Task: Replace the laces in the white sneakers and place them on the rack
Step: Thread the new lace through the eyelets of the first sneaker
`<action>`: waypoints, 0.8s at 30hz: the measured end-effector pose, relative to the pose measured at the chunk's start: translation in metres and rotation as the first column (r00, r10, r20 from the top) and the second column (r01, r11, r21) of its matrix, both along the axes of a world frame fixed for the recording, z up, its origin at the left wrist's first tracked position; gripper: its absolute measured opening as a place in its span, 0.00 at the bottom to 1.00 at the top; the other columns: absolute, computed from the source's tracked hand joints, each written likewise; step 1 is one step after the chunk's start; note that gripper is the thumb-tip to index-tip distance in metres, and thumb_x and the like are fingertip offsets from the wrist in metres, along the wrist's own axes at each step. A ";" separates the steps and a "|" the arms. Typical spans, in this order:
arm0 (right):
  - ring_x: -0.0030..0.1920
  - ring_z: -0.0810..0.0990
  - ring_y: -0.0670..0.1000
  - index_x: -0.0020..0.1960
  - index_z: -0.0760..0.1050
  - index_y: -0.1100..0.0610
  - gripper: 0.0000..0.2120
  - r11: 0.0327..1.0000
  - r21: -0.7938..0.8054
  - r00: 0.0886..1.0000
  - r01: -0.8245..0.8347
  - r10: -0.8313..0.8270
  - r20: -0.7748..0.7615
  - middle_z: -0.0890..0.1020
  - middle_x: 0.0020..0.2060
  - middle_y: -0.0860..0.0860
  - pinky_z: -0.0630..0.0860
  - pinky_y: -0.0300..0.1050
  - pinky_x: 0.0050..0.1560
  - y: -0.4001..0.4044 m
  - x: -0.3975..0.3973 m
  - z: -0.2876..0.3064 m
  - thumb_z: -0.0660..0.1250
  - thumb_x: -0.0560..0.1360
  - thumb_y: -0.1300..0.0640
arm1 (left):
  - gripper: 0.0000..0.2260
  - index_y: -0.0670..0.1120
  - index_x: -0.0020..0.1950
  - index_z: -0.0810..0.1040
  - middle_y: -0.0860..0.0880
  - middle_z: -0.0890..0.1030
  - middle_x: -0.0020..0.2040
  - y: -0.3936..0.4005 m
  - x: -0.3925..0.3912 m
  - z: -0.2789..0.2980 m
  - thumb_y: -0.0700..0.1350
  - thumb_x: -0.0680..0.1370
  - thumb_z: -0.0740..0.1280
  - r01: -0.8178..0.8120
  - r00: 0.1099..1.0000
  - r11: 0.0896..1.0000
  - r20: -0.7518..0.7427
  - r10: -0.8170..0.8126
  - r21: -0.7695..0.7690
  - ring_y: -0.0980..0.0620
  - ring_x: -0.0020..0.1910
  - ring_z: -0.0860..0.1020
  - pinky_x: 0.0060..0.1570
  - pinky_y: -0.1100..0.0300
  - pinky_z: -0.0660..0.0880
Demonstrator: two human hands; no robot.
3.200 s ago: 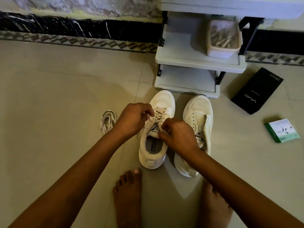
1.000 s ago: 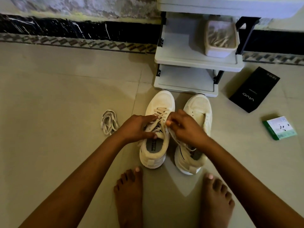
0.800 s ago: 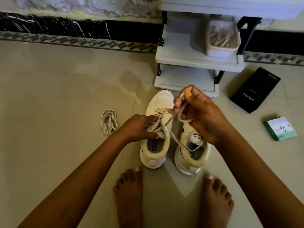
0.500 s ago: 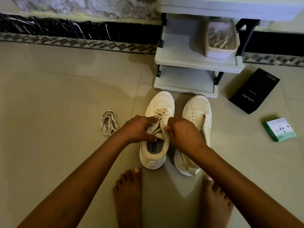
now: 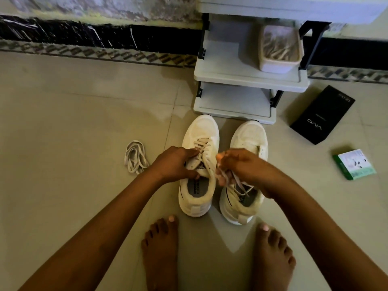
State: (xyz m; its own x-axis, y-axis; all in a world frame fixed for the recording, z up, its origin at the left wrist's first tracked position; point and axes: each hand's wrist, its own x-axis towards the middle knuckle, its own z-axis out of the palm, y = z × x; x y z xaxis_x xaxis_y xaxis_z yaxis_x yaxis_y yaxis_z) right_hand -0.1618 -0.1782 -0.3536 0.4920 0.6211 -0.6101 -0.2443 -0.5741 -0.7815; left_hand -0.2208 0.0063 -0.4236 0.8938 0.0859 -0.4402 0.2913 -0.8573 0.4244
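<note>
Two white mesh sneakers [image 5: 247,143] stand side by side on the floor, lengthwise toes toward the grey plastic rack [image 5: 235,106]. Left hand [image 5: 175,164] grips the left sneaker's tongue; right hand [image 5: 241,166] pinches its cream lace [image 5: 210,164]. One loose coiled lace [image 5: 135,157] lies left.

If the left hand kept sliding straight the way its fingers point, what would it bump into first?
Probably the right hand. The left hand points rightward across the left sneaker, which it already holds; depth is uncertain.
</note>
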 end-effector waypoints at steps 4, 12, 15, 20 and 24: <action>0.39 0.79 0.51 0.41 0.74 0.53 0.11 0.927 -0.240 0.923 -0.288 0.335 0.187 0.80 0.37 0.52 0.77 0.49 0.50 -0.002 -0.007 -0.019 0.61 0.79 0.50 | 0.34 0.50 0.72 0.68 0.47 0.73 0.68 0.003 0.000 0.001 0.52 0.69 0.75 -0.047 0.999 0.996 0.016 0.048 -0.080 0.48 0.61 0.74 0.58 0.59 0.69; 0.46 0.79 0.54 0.50 0.78 0.59 0.09 0.956 -0.292 0.770 -0.038 0.215 0.601 0.81 0.44 0.54 0.76 0.50 0.48 0.010 0.002 -0.042 0.64 0.77 0.53 | 0.32 0.48 0.69 0.72 0.48 0.74 0.67 0.009 0.002 -0.001 0.48 0.67 0.77 -0.119 0.991 0.973 0.031 0.127 -0.198 0.51 0.65 0.72 0.64 0.59 0.68; 0.46 0.78 0.53 0.47 0.79 0.56 0.09 0.918 -0.387 0.744 -0.090 0.320 0.587 0.80 0.43 0.51 0.76 0.47 0.46 0.018 0.002 -0.048 0.65 0.76 0.51 | 0.32 0.47 0.69 0.72 0.48 0.74 0.67 0.011 0.003 0.000 0.47 0.67 0.78 -0.125 0.990 0.972 0.033 0.135 -0.199 0.51 0.65 0.73 0.64 0.59 0.68; 0.47 0.79 0.54 0.41 0.73 0.54 0.06 0.938 -0.334 0.848 -0.090 0.248 0.468 0.79 0.42 0.52 0.76 0.50 0.50 0.023 0.016 -0.050 0.64 0.76 0.55 | 0.32 0.45 0.69 0.72 0.47 0.75 0.67 0.011 0.000 0.000 0.47 0.67 0.77 -0.164 0.984 0.968 0.032 0.173 -0.190 0.51 0.65 0.73 0.63 0.60 0.68; 0.42 0.79 0.53 0.43 0.70 0.54 0.05 0.985 -0.108 0.977 0.131 -0.109 0.185 0.81 0.43 0.56 0.77 0.50 0.49 0.022 0.027 -0.039 0.61 0.78 0.58 | 0.33 0.46 0.69 0.71 0.46 0.75 0.66 0.010 -0.001 0.000 0.48 0.67 0.77 -0.160 0.986 0.972 0.024 0.166 -0.175 0.50 0.63 0.75 0.61 0.59 0.70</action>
State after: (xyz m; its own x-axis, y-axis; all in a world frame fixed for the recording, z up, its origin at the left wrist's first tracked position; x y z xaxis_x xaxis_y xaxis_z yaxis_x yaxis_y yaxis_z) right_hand -0.1352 -0.1561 -0.3926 0.6659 0.4790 -0.5720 -0.1805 -0.6405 -0.7465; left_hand -0.2221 0.0167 -0.4238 0.8903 0.1578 -0.4270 0.4020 -0.7128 0.5747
